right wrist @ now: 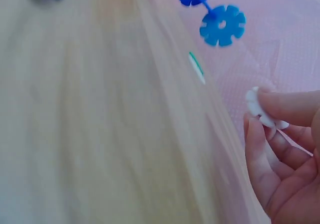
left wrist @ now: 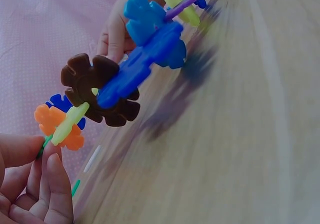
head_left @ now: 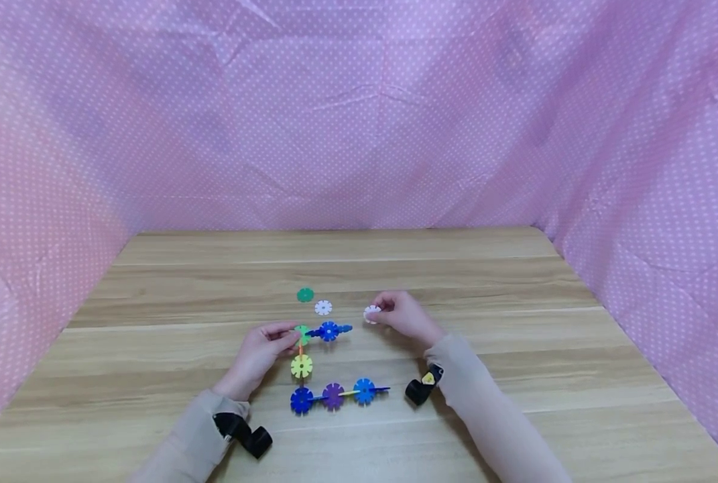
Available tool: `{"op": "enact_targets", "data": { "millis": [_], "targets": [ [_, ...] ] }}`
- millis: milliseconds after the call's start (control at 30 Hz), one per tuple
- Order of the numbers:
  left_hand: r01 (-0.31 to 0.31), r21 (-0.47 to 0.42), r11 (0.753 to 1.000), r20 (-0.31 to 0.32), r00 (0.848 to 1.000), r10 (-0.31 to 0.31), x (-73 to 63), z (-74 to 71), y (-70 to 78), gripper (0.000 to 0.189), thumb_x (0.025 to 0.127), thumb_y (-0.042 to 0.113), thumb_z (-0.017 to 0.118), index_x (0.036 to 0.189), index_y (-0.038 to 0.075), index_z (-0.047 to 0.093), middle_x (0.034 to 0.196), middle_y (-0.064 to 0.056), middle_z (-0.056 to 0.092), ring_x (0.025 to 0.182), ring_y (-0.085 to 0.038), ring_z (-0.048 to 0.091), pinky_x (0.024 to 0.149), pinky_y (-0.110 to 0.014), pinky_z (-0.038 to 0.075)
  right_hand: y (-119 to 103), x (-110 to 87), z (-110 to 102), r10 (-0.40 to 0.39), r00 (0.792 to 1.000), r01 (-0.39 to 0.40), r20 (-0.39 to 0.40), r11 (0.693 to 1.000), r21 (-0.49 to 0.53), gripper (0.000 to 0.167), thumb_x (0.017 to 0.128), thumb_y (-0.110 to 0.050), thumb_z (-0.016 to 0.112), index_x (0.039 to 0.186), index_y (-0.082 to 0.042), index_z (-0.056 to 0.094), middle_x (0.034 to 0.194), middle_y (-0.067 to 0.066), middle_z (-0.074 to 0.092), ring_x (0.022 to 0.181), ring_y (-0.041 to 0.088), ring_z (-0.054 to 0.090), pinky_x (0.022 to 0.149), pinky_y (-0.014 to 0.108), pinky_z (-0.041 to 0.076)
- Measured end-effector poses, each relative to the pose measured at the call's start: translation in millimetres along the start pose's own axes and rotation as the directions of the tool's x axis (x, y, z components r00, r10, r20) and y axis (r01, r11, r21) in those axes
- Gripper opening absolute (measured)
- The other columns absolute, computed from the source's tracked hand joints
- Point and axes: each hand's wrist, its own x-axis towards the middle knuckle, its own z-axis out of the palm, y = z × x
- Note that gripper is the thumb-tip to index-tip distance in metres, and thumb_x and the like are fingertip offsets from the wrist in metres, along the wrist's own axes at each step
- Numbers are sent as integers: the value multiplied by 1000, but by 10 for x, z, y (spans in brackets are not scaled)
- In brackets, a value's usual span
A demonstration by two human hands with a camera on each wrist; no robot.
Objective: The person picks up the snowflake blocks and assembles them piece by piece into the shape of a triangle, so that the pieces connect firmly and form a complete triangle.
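Observation:
My left hand (head_left: 259, 354) pinches the light green disc (head_left: 303, 335) at one corner of a chain of notched plastic discs. From that corner a short arm with a blue disc (head_left: 328, 331) runs right. Toward me the chain passes a yellow disc (head_left: 301, 366) to a dark blue disc (head_left: 301, 401), then turns right through a purple disc (head_left: 333, 396) and a lighter blue disc (head_left: 364, 391). In the left wrist view, brown (left wrist: 80, 84) and orange discs (left wrist: 50, 118) show in the chain. Right of it, my right hand (head_left: 407, 318) pinches a white disc (right wrist: 255, 104), apart from the chain.
A loose green disc (head_left: 305, 294) and a loose white disc (head_left: 323, 307) lie on the wooden table (head_left: 485, 268), beyond the chain. Pink dotted cloth (head_left: 359, 134) hangs behind the table and along both sides.

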Motion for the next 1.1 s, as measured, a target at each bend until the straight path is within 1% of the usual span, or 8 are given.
{"op": "enact_targets", "data": {
  "millis": [167, 300, 400, 533, 633, 733, 900, 1100],
  "targets": [
    [-1, -8, 1000, -10, 1000, 1, 6, 9, -2, 31, 90, 1, 60, 118, -11, 59, 86, 1, 68, 71, -4, 62, 67, -17, 54, 2, -74, 61, 20, 998, -27, 62, 992, 123, 14, 88, -12, 66, 89, 2, 64, 75, 7, 68, 62, 11, 62, 60, 25, 55],
    [3, -20, 1000, -16, 1000, -3, 10, 13, 0, 31, 90, 0, 60, 118, -11, 59, 85, 1, 68, 71, -4, 62, 67, -17, 54, 17, -115, 111, 39, 992, -59, 116, 984, 170, 16, 89, -13, 65, 90, 3, 64, 70, 5, 68, 59, 10, 61, 57, 23, 54],
    [5, -22, 1000, -12, 1000, -5, 0, 14, -1, 31, 90, 1, 60, 118, -10, 59, 86, 1, 68, 71, -5, 62, 67, -17, 54, 31, -138, 136, 43, 992, -65, 122, 980, 187, 16, 90, -11, 63, 94, 5, 65, 69, 3, 67, 58, 9, 61, 57, 22, 53],
    [5, -29, 1000, -7, 1000, -5, -19, 18, 0, 31, 90, 2, 61, 119, -10, 59, 87, 1, 68, 72, -5, 62, 68, -17, 54, 33, -167, 158, 49, 990, -78, 131, 970, 230, 22, 93, -7, 57, 108, 8, 63, 73, 5, 68, 62, 9, 62, 61, 23, 56],
    [6, -31, 1000, -9, 1000, -6, -25, 21, 1, 32, 90, 3, 61, 119, -10, 59, 88, 1, 69, 72, -4, 62, 68, -17, 55, 25, -186, 169, 52, 988, -88, 144, 963, 255, 30, 94, -7, 54, 121, 7, 57, 78, 6, 68, 66, 10, 64, 66, 26, 57],
    [7, -29, 1000, -12, 1000, -8, -24, 22, -3, 32, 90, 3, 61, 119, -10, 59, 88, 0, 69, 72, -5, 62, 68, -17, 55, 18, -195, 182, 52, 989, -88, 139, 961, 262, 34, 95, -8, 55, 127, 4, 54, 79, 6, 68, 67, 11, 64, 68, 29, 58],
    [11, -33, 999, -19, 1000, -11, -11, 22, -8, 31, 90, 2, 61, 119, -10, 59, 89, 0, 69, 72, -4, 62, 68, -17, 55, 6, -200, 208, 50, 993, -79, 110, 957, 279, 31, 93, -7, 56, 122, 4, 54, 77, 6, 69, 66, 11, 64, 67, 28, 58],
    [10, -40, 999, -25, 1000, -11, 8, 21, -11, 31, 90, 0, 60, 119, -11, 58, 88, 0, 69, 72, -3, 62, 68, -17, 55, -36, -214, 224, 50, 994, -81, 101, 940, 331, 28, 93, -5, 55, 120, 4, 53, 76, 4, 69, 65, 11, 64, 67, 26, 57]
  ]
}}
